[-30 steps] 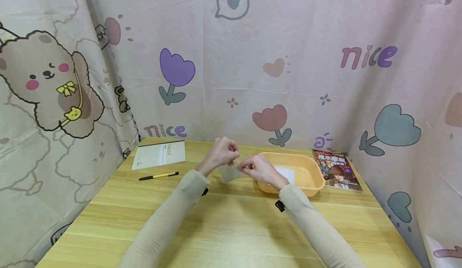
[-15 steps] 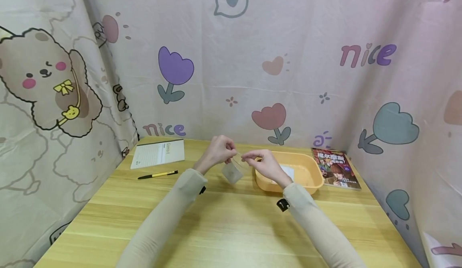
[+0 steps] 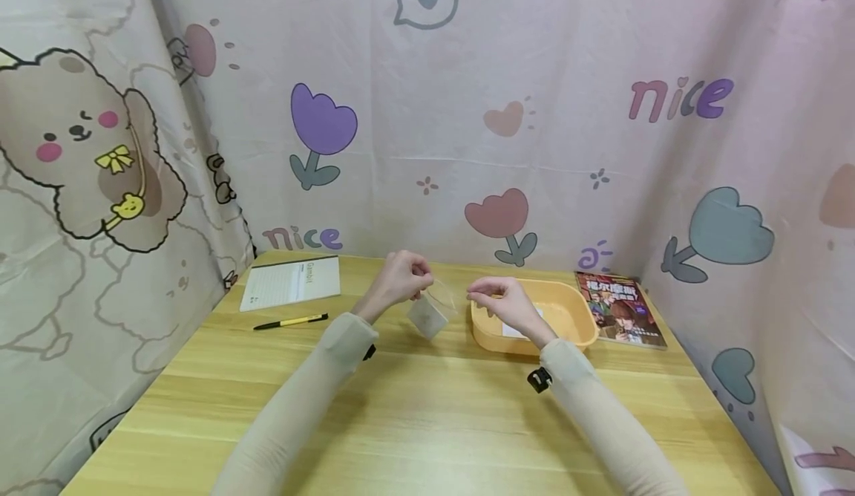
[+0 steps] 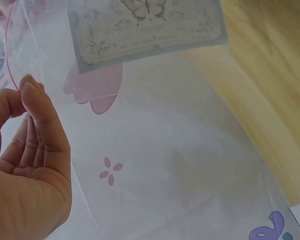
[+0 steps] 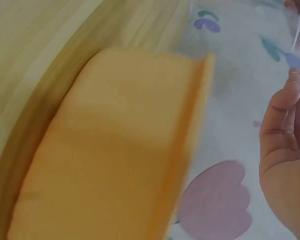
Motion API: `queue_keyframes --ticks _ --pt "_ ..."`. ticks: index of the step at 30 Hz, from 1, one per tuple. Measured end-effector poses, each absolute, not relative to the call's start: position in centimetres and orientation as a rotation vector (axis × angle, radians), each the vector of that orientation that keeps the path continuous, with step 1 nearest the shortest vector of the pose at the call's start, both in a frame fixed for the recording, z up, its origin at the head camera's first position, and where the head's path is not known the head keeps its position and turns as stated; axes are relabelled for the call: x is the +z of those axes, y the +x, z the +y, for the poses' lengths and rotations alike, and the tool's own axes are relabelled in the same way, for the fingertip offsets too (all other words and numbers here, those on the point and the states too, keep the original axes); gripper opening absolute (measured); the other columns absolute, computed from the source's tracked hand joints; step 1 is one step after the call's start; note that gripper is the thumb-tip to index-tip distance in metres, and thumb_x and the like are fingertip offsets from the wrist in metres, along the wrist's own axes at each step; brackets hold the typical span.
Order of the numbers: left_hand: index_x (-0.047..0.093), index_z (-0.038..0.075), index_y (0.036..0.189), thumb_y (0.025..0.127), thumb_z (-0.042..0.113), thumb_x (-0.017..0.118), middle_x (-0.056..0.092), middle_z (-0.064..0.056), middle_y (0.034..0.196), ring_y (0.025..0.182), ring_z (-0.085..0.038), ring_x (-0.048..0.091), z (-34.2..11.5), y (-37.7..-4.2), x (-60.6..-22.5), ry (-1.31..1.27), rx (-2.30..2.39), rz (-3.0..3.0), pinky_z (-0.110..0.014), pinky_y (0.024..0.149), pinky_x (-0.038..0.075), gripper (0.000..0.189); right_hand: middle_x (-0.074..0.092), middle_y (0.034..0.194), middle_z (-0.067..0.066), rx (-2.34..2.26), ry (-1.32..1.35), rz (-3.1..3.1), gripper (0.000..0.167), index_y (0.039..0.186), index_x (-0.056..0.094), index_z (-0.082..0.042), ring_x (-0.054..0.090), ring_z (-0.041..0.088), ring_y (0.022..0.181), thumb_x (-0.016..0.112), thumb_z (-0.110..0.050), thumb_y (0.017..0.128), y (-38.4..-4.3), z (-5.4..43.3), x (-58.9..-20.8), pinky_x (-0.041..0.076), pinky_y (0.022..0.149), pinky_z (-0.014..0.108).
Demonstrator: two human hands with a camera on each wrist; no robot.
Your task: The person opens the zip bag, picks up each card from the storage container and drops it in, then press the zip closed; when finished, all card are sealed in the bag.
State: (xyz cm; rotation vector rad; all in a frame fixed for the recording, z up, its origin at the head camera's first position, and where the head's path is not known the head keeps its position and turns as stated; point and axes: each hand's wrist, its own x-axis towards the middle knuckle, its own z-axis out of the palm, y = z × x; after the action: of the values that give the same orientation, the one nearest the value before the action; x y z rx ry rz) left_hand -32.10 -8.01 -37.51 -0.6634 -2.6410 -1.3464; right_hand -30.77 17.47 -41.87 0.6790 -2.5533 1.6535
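Note:
My left hand pinches the top edge of a clear zip bag between thumb and forefinger. A red line runs along that edge from the fingertips in the left wrist view. Low in the bag hangs a pale card, tilted in the head view; its butterfly print shows in the left wrist view. My right hand is apart from the bag, over the left end of the yellow plastic basin. Its fingers are loosely bent with the thumb near them, and nothing shows between them.
White paper lies in the basin. To its right is a colourful magazine. A notebook and a yellow-and-black pen lie at the left of the wooden table. A printed curtain closes off the back.
My right hand has let go of the bag's top edge and moved right, over the basin. The bag with its card now hangs from my left hand alone, which has shifted slightly left.

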Motion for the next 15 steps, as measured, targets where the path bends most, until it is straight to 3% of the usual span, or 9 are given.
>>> queue_keyframes --ticks 4,9,12,15 --pt "0.071 0.005 0.082 0.085 0.008 0.064 0.068 -0.006 0.067 0.050 -0.017 0.064 -8.3 -32.3 -37.6 -0.632 -1.380 -2.658 -0.036 0.052 0.059 0.009 0.071 0.098 0.024 1.667 0.671 -2.570 0.027 0.109 0.071 -0.001 0.064 0.036 0.080 0.070 -0.022 0.091 -31.6 19.2 -42.6 0.056 0.057 0.040" --pt "0.071 0.005 0.083 0.085 0.008 0.066 0.068 -0.007 0.070 0.052 -0.018 0.065 -8.7 -32.6 -37.6 -0.586 -1.402 -2.678 -0.038 0.055 0.060 0.007 0.074 0.089 0.008 1.643 0.618 -2.571 0.031 0.110 0.069 0.004 0.063 0.017 0.068 0.070 -0.020 0.090 -32.7 21.1 -43.7 0.053 0.052 0.032" --pt "0.071 0.006 0.084 0.085 0.010 0.066 0.068 -0.006 0.070 0.053 -0.017 0.065 -8.8 -32.7 -37.6 -0.599 -1.376 -2.678 -0.032 0.051 0.059 0.007 0.074 0.086 0.005 1.619 0.579 -2.576 0.032 0.110 0.068 0.006 0.062 0.015 0.063 0.070 -0.019 0.090 -33.3 22.1 -44.2 0.052 0.051 0.032" --pt "0.071 0.006 0.083 0.084 0.010 0.066 0.068 -0.005 0.070 0.052 -0.017 0.064 -8.9 -32.7 -37.7 -0.606 -1.350 -2.671 -0.028 0.047 0.056 0.007 0.074 0.093 0.014 1.584 0.556 -2.621 0.032 0.112 0.068 0.006 0.063 0.025 0.067 0.069 -0.019 0.091 -33.8 23.0 -44.4 0.056 0.056 0.039"
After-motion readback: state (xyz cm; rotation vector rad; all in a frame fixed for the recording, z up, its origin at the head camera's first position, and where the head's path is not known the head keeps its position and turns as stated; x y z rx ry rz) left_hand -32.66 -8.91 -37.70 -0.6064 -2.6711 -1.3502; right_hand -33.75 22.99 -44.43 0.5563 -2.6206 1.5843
